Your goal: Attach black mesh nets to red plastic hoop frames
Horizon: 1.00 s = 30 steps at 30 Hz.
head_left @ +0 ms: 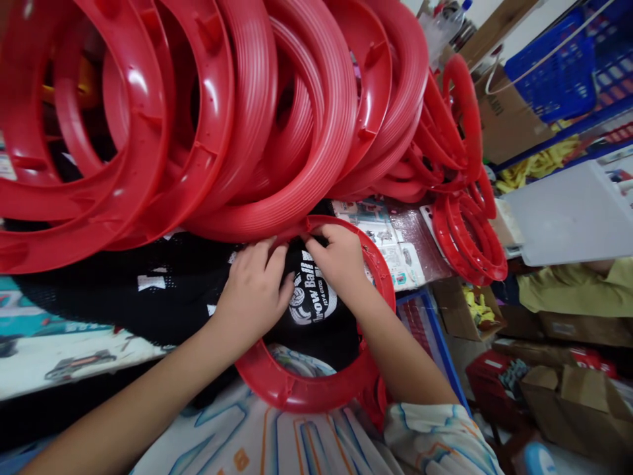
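Note:
A red plastic ring (312,390) leans against my body, its far side toward the pile. Black cloth (341,336) with a white "Throw Ball" print lies across its opening, and a wide stretch of the same black mesh runs left. My left hand (254,287) is closed at the ring's far rim, fingers bent over the cloth edge and thumb toward the print. Beside it, my right hand (339,257) is also closed at that rim, pinching cloth against the ring. My fingertips are partly hidden there.
Large red ribbed rings (316,152) stand piled right behind my hands. Smaller red rings (467,231) hang at the table's right end. Beyond are a whitish plastic bin (568,211), blue baskets (554,66) and open cardboard boxes (573,402). Printed sheets (395,251) cover the tabletop.

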Available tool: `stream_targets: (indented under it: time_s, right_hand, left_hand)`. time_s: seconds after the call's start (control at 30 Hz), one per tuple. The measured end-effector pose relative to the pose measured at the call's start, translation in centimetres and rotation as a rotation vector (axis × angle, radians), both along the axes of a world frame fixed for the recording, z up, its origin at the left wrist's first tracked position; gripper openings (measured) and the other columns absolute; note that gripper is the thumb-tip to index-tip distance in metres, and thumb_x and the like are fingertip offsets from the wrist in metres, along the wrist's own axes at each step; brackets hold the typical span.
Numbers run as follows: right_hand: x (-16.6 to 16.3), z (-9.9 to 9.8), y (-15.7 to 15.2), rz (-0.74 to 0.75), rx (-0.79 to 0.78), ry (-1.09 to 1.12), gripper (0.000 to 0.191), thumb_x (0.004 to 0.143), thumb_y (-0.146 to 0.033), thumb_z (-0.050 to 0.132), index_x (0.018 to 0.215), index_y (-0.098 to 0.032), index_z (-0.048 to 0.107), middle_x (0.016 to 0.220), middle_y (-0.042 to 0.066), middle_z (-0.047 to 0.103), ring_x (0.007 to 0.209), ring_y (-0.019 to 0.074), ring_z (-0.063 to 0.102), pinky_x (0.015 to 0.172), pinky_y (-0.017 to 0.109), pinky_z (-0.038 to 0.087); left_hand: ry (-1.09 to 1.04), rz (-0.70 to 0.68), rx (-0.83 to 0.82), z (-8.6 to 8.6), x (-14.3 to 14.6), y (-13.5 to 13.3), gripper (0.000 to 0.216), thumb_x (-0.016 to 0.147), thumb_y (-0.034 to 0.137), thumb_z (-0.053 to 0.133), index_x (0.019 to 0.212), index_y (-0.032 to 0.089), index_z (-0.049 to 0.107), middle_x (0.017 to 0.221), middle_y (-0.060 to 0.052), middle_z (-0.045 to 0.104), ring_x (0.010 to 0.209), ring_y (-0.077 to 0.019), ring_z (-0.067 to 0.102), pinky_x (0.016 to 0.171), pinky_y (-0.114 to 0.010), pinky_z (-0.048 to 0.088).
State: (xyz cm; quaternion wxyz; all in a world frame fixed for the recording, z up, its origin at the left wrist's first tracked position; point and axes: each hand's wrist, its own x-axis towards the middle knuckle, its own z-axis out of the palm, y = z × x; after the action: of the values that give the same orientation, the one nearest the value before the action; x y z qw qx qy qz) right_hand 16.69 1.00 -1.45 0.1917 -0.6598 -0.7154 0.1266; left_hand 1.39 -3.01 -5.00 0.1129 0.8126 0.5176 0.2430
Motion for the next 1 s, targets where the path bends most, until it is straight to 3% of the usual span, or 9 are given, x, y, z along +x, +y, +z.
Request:
stream_targets:
  time_s: [0.27,0.6,1.0]
  right_hand:
    - [1.4,0.6,0.8,0.05,-0.011,0.022,0.015,0.088,-0.022,0.056,0.084,-0.018,0.07,0.085,0.003,0.072,0.08,0.0164,0.063,0.074,0.028,0.045]
    - [1.4,0.7,1.3,0.041,-0.007,-0.103,0.017,0.088,-0.024,0.054,0.086,-0.017,0.07,0.087,0.008,0.07,0.084,0.0206,0.06,0.076,0.031,0.043]
    - [0.6,1.1,2.0,0.055,-0.09,-0.15,0.019,0.086,-0.024,0.057,0.095,-0.016,0.071,0.094,0.01,0.07,0.09,0.0241,0.062,0.078,0.035,0.044]
  left_hand:
    - [0.01,-0.003,-0.004,0.2,0.0,-0.2,0.045,0.085,0.025,0.049,0.126,0.005,0.05,0.12,-0.023,0.052,0.105,-0.0355,0.05,0.092,-0.048,0.043]
    - [0.159,-0.003,0.026,0.5,0.3,-0.1,0.051,0.086,0.031,0.051,0.135,0.016,0.048,0.121,-0.023,0.047,0.102,-0.0375,0.051,0.087,-0.049,0.043]
    - [0.178,0.012,0.002,0.7,0.3,0.0,0.051,0.086,0.032,0.048,0.133,0.014,0.049,0.116,-0.022,0.05,0.099,-0.0371,0.051,0.084,-0.048,0.043]
